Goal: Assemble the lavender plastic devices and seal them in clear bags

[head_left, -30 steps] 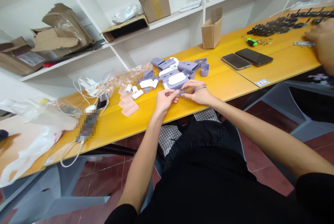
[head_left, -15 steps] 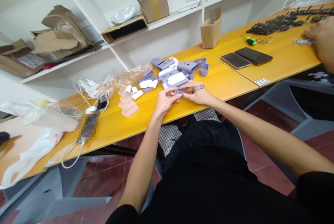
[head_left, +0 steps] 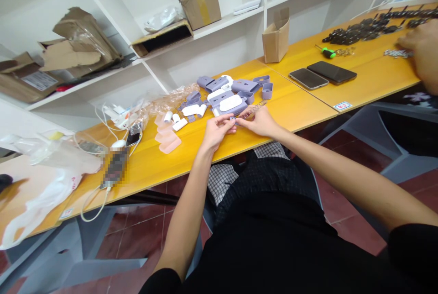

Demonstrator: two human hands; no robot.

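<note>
My left hand [head_left: 215, 130] and my right hand [head_left: 260, 122] meet over the yellow table [head_left: 301, 102], close to its near edge. Between them they pinch a thin coiled metal spring [head_left: 252, 109]. The spring runs up and to the right from my fingertips. My left fingertips grip its near end and my right hand holds it just beside them. Just beyond my hands lies a heap of lilac and white plastic housings [head_left: 229, 93].
Pink and white small parts [head_left: 169, 132] lie left of the heap, with clear plastic bags, chargers and cables further left. Two phones [head_left: 321, 76], a green screwdriver [head_left: 326, 51] and black parts lie on the right. Another person's hand [head_left: 422, 49] works there. Cardboard boxes sit on white shelves.
The spring's far end has swung from lying nearly level to pointing up and to the right. My hands have stayed at the same spot.
</note>
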